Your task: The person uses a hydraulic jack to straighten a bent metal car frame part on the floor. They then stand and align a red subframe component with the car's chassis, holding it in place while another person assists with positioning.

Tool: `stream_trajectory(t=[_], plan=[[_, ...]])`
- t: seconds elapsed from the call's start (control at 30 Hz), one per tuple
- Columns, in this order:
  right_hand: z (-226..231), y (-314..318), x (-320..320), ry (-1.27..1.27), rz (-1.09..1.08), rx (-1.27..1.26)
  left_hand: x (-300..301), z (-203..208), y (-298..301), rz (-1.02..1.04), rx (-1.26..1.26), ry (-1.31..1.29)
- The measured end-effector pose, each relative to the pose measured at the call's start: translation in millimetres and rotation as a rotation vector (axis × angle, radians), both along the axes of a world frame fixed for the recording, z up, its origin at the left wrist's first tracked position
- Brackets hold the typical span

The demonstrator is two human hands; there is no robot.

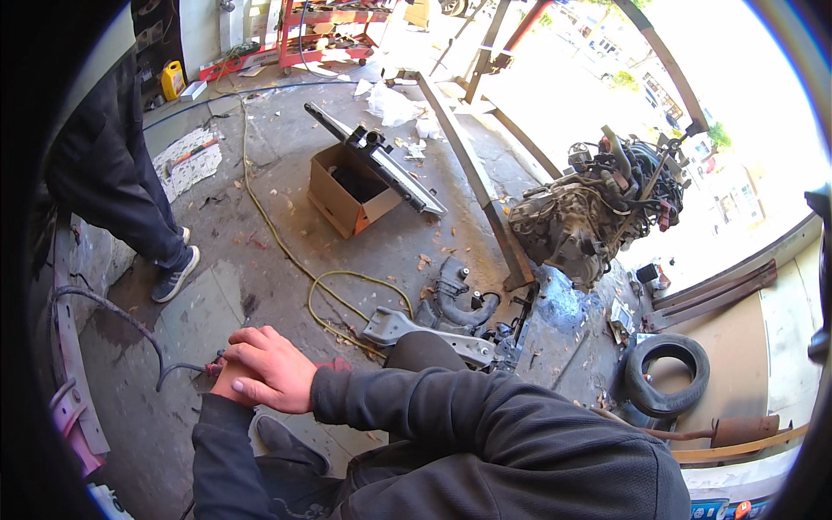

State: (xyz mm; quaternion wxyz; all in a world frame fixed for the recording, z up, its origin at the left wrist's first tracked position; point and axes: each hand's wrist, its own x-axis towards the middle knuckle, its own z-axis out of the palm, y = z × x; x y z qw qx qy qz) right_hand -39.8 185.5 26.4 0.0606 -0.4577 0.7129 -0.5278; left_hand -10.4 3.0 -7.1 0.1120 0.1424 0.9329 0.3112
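Note:
Across the lower middle, my right arm reaches leftward in a dark sleeve. My right hand (276,371) lies over my left wrist, its fingers bent round it and the thumb along the near side. Only a small part of my left hand (229,378) shows beneath; its fingers are hidden. Just left of it is a red fitting (213,367) on the end of a dark hose (162,364). A bit of red material (336,365) shows beyond my right cuff. Whether my left hand holds anything is hidden.
A person (117,165) in dark clothes stands at left. Ahead are a cardboard box (345,201) with a radiator (386,169) leaning on it, a yellow hose (276,234), a metal bracket (425,333) and an engine (598,204) by a steel frame. A tire (640,381) lies right.

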Motion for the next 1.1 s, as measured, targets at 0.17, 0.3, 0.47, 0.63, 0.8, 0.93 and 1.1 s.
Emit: stream_trajectory(t=[0.17, 0.3, 0.47, 0.63, 0.8, 0.93, 1.1], plan=[[13.8, -1.4, -9.9, 0.157, 0.009, -0.003, 0.7, -14.0, 1.4, 0.049, -0.078, 0.004], [10.8, -4.4, -10.5, 0.18, 0.051, -0.064, 16.8, -25.9, 2.4, 0.168, 0.147, -0.003], [4.5, -2.6, -14.1, 0.169, 0.083, -0.003, 22.4, -11.1, 11.5, -0.005, 0.035, 0.35], [3.6, 4.1, -48.3, -0.723, 0.071, -0.063, 26.7, 43.3, 4.6, 0.207, 0.229, 0.056], [-27.6, -2.6, -79.6, -0.773, -0.037, 0.243, 52.1, 87.1, -31.9, 0.449, 0.396, 0.132], [-88.3, -32.8, -85.4, -0.613, 0.071, 0.49, 60.4, 78.9, -35.5, 0.358, 0.497, 0.147], [-185.5, -107.4, -99.7, -0.421, 0.205, 0.717, 59.7, 57.1, -18.8, 0.281, 0.495, 0.282]])
